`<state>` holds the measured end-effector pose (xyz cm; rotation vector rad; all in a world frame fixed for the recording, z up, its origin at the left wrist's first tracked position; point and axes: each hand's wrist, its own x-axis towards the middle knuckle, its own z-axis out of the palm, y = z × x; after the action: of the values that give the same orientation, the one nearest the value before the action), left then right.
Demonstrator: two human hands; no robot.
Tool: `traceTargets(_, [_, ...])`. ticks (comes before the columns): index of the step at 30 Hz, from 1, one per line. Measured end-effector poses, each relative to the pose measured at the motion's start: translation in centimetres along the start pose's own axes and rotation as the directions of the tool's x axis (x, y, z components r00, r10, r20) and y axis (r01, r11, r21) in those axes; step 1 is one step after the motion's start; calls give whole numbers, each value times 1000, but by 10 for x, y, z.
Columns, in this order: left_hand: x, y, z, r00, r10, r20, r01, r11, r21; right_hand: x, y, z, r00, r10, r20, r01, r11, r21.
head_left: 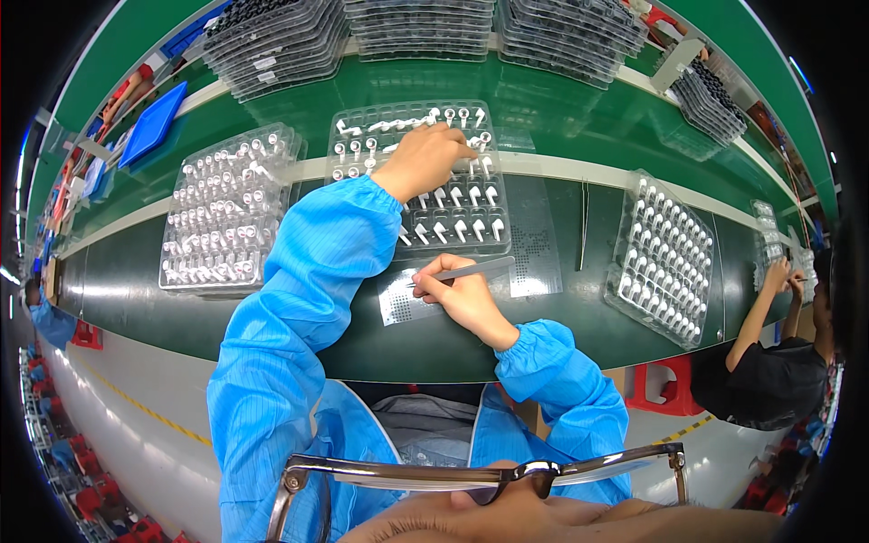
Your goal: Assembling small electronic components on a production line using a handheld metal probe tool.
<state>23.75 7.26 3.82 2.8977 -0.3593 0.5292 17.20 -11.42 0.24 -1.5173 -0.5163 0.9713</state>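
Note:
My left hand [424, 161] reaches over a clear plastic tray [362, 116] of white stem-shaped earbud parts [460, 228]. Its fingers are bent and close together among the parts at the tray's right side; what they pinch, if anything, is hidden. Nearer to me, my right hand [469, 303] is closed around grey metal tweezers [484, 268], whose tip points left. Under that hand lies a pale sheet [396, 306] with rows of small dark dots. A second dotted sheet [536, 262] rests just to the right of the tray.
Stacked trays of white parts [222, 213] stand at the left, and another filled tray [665, 258] sits at the right. Tall stacks of clear trays [421, 32] line the back shelf. A blue tray [154, 125] leans at the far left. Another person [769, 362] works at the right.

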Motion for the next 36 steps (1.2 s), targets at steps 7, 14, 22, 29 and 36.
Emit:
traceTargets(7, [-2,2,-1,999,-33,-27,34,999,22,1,2,-1,1000,-17,8,17,1000,0])
traceTargets(14, [-2,0,-18,984,-147,105,147,989,5,1,2,-2,1000,-27,11,27,1000,11])
traceTargets(22, [-3,-12,-14,986,7,166,-17,998,59,0,-1,-1,1000,-4,7,4,1000,-1])
traceTargets(29, [-3,-7,-19,999,3,42,2,993,-122,0,3,3,999,-48,-23,49,997,53])
traceTargets(36, [-54,37,-54,922,-386,-29,262,677,-688,-1,-5,-2,1000,18,-16,-17,999,47])
